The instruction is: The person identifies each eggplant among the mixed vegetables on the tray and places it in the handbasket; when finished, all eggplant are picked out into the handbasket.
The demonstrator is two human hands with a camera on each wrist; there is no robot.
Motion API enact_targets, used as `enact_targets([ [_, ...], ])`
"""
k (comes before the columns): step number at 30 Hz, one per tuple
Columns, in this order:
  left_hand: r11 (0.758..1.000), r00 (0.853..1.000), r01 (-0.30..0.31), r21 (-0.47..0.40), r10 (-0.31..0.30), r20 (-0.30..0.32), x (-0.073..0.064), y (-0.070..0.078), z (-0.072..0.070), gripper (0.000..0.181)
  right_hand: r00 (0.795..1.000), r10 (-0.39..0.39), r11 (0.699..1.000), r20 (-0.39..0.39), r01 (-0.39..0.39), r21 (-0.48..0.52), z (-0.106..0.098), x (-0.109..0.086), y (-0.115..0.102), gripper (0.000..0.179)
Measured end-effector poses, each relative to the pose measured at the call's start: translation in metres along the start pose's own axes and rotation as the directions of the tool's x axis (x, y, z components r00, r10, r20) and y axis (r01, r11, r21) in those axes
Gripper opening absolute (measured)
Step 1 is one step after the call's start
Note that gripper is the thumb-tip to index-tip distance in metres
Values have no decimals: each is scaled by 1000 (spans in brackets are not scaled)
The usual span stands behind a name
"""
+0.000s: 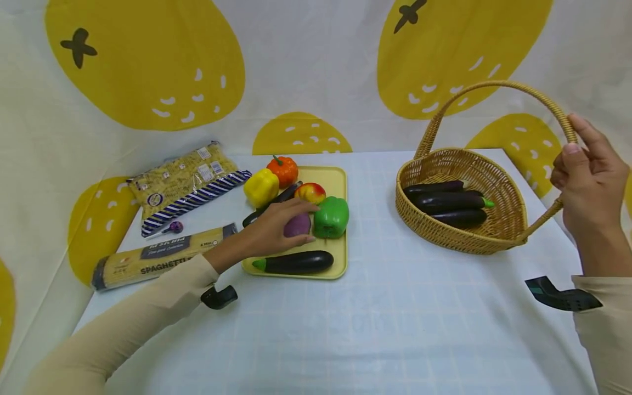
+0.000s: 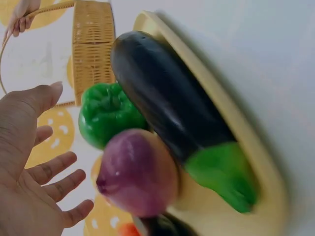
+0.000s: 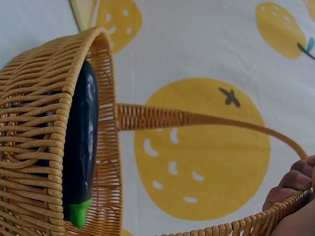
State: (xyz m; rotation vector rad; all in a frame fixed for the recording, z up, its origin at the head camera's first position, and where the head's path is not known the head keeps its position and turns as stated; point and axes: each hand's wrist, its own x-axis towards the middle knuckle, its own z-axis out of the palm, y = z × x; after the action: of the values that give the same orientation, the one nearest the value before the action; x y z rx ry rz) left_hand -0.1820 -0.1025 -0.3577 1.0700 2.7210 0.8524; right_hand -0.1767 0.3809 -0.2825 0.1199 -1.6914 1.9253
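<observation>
My left hand (image 1: pixel 269 230) reaches over the yellow tray (image 1: pixel 340 263), fingers spread beside a purple onion (image 2: pixel 140 172). A gap shows between hand and onion in the left wrist view. Around the onion lie a green bell pepper (image 1: pixel 331 218), a red-yellow fruit (image 1: pixel 311 192) and a dark eggplant (image 1: pixel 296 263) with a green stem at the tray's near side. On the right, my right hand (image 1: pixel 592 170) grips the handle (image 1: pixel 563 118) of a wicker basket (image 1: pixel 459 238). Several eggplants (image 1: pixel 444 203) lie inside that basket.
A yellow bell pepper (image 1: pixel 261 188), a small orange pumpkin (image 1: pixel 283 171) and another eggplant (image 1: pixel 254 218) occupy the tray's far left. Left of it are a pasta bag (image 1: pixel 182 181), a spaghetti pack (image 1: pixel 163 257) and a lollipop (image 1: pixel 175 226). A patterned cloth (image 1: pixel 316 71) hangs behind the table.
</observation>
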Motion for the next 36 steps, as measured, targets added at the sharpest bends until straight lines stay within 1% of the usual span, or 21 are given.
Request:
enact_targets([
  [4, 1000, 999, 4, -18, -5, -42, -19, -2, 2, 58, 1000, 7, 999, -1, -7, -31, -1, 0, -1, 40],
  [9, 999, 996, -27, 34, 30, -89, -38, -1, 12, 57, 1000, 14, 999, -12, -14, -41, -1, 0, -1, 42],
  [11, 998, 995, -26, 49, 30, -93, -44, 0, 17, 57, 1000, 15, 1000, -15, -16, -22, -1, 0, -1, 41],
  [14, 999, 997, -14, 31, 16, -78, -50, 0, 26, 58, 1000, 9, 1000, -17, -9, 17, -1, 0, -1, 39],
  [17, 1000, 998, 9, 24, -8, -56, -54, -2, 35, 59, 1000, 8, 1000, -21, -7, 30, -2, 0, 1, 38],
  [20, 1000, 999, 22, 17, -21, -39, -56, -5, 43, 59, 1000, 2, 1000, -18, -1, 15, -2, 0, 2, 37],
  [24, 999, 999, 32, 1, -32, -39, -57, -8, 52, 57, 1000, -14, 1000, -5, 14, 12, -2, 0, 3, 37],
  [30, 998, 997, 53, -44, -55, -56, -56, -9, 57, 53, 1000, -17, 1000, -4, 17, 4, -1, 0, 2, 38],
  [36, 994, 996, 68, -90, -73, -54, -54, -8, 56, 50, 1000, -31, 999, 4, 30, 40, 0, 0, 3, 38],
])
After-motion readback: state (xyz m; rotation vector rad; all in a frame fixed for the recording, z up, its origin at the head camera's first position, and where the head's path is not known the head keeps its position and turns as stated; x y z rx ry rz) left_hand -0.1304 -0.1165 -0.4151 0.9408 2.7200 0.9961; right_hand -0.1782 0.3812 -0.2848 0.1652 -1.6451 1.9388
